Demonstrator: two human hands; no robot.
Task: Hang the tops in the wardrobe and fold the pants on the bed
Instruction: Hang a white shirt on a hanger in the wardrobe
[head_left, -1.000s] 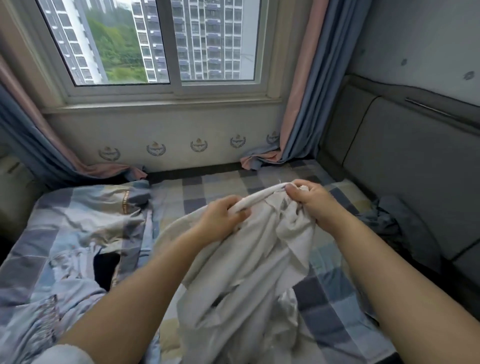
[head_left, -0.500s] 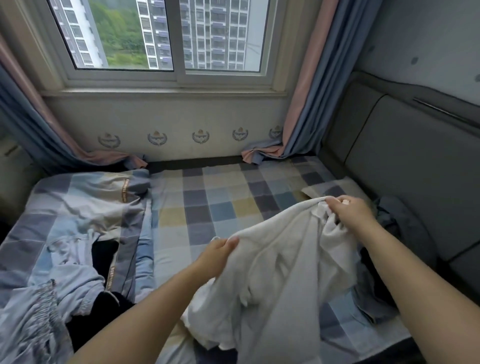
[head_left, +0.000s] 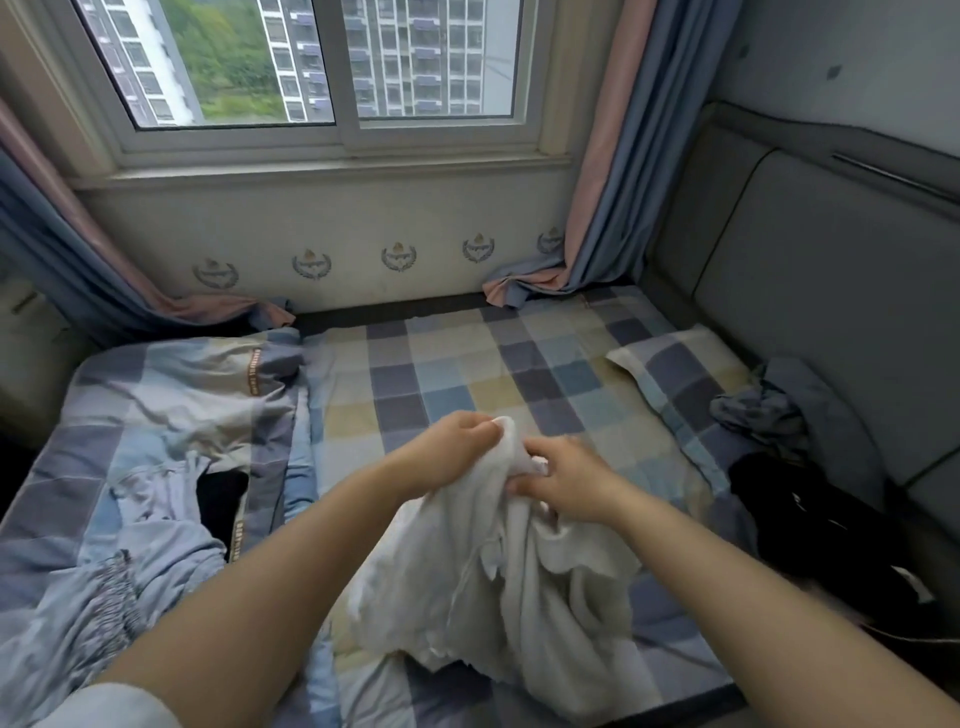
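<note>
Above the near middle of the checked bed (head_left: 467, 364), left hand (head_left: 457, 447) and right hand (head_left: 566, 480) pinch the bunched white garment (head_left: 498, 582) so close together that it may stay twisted and fold crooked.

Two bare forearms, uncovered from above the elbow down to the wrists. A white short sleeve (head_left: 111, 706) at the lower left corner, on the left arm. No rings, watch or bracelet on the left hand (head_left: 451, 451) or right hand (head_left: 569, 480).
</note>
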